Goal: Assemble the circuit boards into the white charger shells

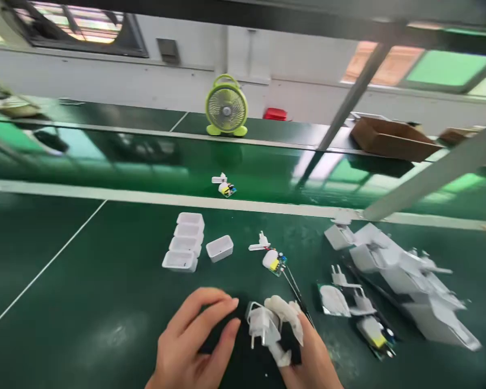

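Observation:
My left hand (196,337) is at the bottom centre, fingers curled over a black block (222,337) on the green table. My right hand (297,340), with white finger covers, pinches a white plug part with two pins (262,325) beside that block. A row of white plastic shells (184,241) lies just beyond my left hand, with one more shell (219,248) apart to its right. A plug cap with a small circuit board (272,259) lies ahead of my right hand.
More plug parts and boards (358,308) lie at the right, next to a stack of white trays (413,281). Another board (225,187) rides on the green belt behind. A green fan (226,105), a red box (275,114) and a cardboard box (391,138) stand farther back.

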`<state>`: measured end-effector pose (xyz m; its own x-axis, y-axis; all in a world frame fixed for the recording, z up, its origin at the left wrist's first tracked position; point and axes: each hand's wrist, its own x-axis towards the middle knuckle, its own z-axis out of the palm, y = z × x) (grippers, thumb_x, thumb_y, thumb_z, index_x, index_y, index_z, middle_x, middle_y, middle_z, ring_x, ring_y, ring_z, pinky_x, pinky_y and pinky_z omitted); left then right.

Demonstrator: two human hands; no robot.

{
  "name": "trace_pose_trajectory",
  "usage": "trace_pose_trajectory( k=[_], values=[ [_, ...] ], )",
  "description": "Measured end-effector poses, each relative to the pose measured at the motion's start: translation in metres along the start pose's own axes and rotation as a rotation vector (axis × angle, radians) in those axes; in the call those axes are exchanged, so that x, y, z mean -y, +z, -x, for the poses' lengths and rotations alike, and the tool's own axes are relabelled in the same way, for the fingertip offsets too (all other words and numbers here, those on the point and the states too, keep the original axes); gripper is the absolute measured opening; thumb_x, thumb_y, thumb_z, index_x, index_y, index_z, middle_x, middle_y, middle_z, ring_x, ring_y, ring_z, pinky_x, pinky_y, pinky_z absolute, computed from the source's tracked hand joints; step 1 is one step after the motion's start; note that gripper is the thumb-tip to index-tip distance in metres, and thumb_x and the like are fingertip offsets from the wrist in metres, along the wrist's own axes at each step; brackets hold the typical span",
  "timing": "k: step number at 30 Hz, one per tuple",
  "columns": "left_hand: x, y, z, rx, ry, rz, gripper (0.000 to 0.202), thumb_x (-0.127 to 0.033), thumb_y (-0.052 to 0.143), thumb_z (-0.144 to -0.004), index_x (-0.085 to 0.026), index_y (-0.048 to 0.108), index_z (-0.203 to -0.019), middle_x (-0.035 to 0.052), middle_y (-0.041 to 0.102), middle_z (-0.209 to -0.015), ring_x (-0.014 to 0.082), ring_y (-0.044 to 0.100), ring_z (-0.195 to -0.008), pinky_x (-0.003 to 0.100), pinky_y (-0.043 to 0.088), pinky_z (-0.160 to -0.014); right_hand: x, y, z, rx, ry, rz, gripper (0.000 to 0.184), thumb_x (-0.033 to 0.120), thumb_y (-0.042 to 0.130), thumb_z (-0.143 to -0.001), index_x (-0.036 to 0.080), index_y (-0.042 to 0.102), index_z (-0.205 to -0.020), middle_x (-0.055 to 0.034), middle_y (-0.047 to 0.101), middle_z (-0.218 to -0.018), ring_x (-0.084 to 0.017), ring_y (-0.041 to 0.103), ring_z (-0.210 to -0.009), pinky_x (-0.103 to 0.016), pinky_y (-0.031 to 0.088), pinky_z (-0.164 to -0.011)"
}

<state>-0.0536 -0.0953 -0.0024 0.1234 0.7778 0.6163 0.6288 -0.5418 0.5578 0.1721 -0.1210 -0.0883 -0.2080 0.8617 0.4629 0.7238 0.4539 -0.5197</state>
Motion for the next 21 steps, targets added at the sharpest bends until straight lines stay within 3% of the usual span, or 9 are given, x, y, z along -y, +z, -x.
trace_pose_trajectory(
  k=[3, 4, 5, 6, 7, 10, 12, 16, 21],
  values=[
    [0.009, -0.01, -0.044, -0.042, -0.116, -0.109, 0.015, -0.014, 0.059, -0.094, -0.023, 0.069, -0.1, 0.0032, 0.073, -0.096, 0.0156, 0.071, -0.089, 0.026, 0.06, -0.079, -0.01, -0.006, 0.012, 0.071, -0.001, 0.012, 0.051, 0.02, 0.051, -0.09, 0.023, 0.05, -0.141, -0.0114, 0.074, -0.114, -0.032, 0.074, -0.109, -0.044, 0.065, -0.089],
    [0.016, -0.012, -0.062, 0.002, -0.185, -0.185, 0.011, -0.019, 0.059, -0.094, -0.021, 0.069, -0.099, 0.0041, 0.073, -0.097, 0.0177, 0.071, -0.091, 0.029, 0.059, -0.084, -0.011, -0.009, 0.014, 0.097, -0.002, 0.006, 0.053, 0.021, 0.051, -0.091, 0.024, 0.047, -0.144, -0.0106, 0.075, -0.114, -0.032, 0.074, -0.109, -0.045, 0.065, -0.091],
    [0.025, -0.012, -0.081, 0.125, -0.284, -0.273, 0.015, -0.026, 0.061, -0.094, -0.02, 0.068, -0.106, 0.006, 0.073, -0.103, 0.0206, 0.07, -0.097, 0.033, 0.059, -0.088, -0.012, -0.011, 0.015, 0.124, -0.001, 0.003, 0.056, 0.022, 0.051, -0.092, 0.025, 0.044, -0.147, -0.0099, 0.075, -0.115, -0.031, 0.074, -0.109, -0.044, 0.064, -0.092],
    [0.037, -0.011, -0.101, 0.247, -0.388, -0.351, 0.023, -0.031, 0.062, -0.094, -0.019, 0.066, -0.114, 0.0075, 0.072, -0.112, 0.0226, 0.069, -0.103, 0.035, 0.057, -0.092, -0.012, -0.013, 0.016, 0.147, 0.002, 0.005, 0.057, 0.022, 0.05, -0.093, 0.025, 0.042, -0.149, -0.0094, 0.075, -0.115, -0.03, 0.074, -0.109, -0.043, 0.064, -0.093],
    [0.051, -0.008, -0.121, 0.296, -0.434, -0.377, 0.026, -0.031, 0.062, -0.095, -0.018, 0.066, -0.117, 0.0094, 0.071, -0.115, 0.0246, 0.068, -0.106, 0.037, 0.056, -0.093, -0.013, -0.014, 0.016, 0.162, 0.006, 0.009, 0.058, 0.022, 0.049, -0.093, 0.025, 0.04, -0.15, -0.0094, 0.075, -0.116, -0.029, 0.074, -0.109, -0.041, 0.064, -0.093],
    [0.098, 0.003, -0.179, 0.304, -0.516, -0.481, 0.029, -0.023, 0.058, -0.098, -0.011, 0.062, -0.124, 0.0171, 0.065, -0.126, 0.0289, 0.064, -0.116, 0.046, 0.053, -0.099, -0.017, -0.012, 0.018, 0.17, 0.002, 0.015, 0.057, 0.022, 0.049, -0.093, 0.023, 0.04, -0.149, -0.0121, 0.074, -0.118, -0.031, 0.074, -0.109, -0.042, 0.065, -0.091],
    [0.126, 0.011, -0.207, 0.333, -0.542, -0.541, 0.034, -0.032, 0.062, -0.098, -0.014, 0.06, -0.127, 0.0128, 0.062, -0.13, 0.0264, 0.063, -0.117, 0.049, 0.054, -0.1, -0.022, -0.007, 0.021, 0.149, -0.019, 0.011, 0.059, 0.021, 0.05, -0.091, 0.021, 0.039, -0.149, -0.015, 0.073, -0.117, -0.034, 0.074, -0.108, -0.046, 0.065, -0.088],
    [0.16, 0.022, -0.231, 0.45, -0.519, -0.592, 0.035, -0.037, 0.064, -0.097, -0.016, 0.062, -0.124, 0.0102, 0.064, -0.126, 0.0232, 0.066, -0.11, 0.045, 0.058, -0.094, -0.03, 0.006, 0.028, 0.107, -0.069, -0.044, 0.062, 0.014, 0.048, -0.087, 0.019, 0.04, -0.149, -0.0176, 0.072, -0.121, -0.035, 0.074, -0.109, -0.046, 0.065, -0.088],
    [0.175, 0.025, -0.24, 0.535, -0.413, -0.616, 0.034, -0.039, 0.063, -0.098, -0.015, 0.063, -0.122, 0.0093, 0.066, -0.122, 0.0223, 0.067, -0.105, 0.043, 0.059, -0.091, -0.024, 0.003, 0.019, 0.05, -0.107, -0.053, 0.06, 0.014, 0.052, -0.086, 0.017, 0.043, -0.145, -0.0161, 0.075, -0.116, -0.034, 0.074, -0.108, -0.042, 0.066, -0.086]
  ],
)
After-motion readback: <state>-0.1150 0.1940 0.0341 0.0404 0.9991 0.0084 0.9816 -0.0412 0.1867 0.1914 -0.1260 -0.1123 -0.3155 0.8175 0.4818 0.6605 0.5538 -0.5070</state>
